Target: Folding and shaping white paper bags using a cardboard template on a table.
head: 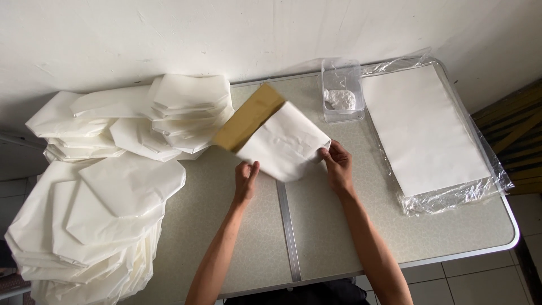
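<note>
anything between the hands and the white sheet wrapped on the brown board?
Nothing visible. The left hand grips the lower left edge of the white sheet and the right hand grips its right corner, both in direct contact. The brown board sticks out at the upper left, away from both hands.

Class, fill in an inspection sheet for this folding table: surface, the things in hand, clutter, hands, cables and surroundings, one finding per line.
Surface: speckled folding table, metal seam down its middle.
Job's things: white paper sheet folded around a brown card, held above the table.
Clutter: piles of folded white paper at left; flat paper stack in clear plastic wrap at right; clear box holding something white.
Hands: left hand and right hand each pinch the sheet's lower edge.
Cables: nothing seen.
Surroundings: white wall; tiled floor.
</note>
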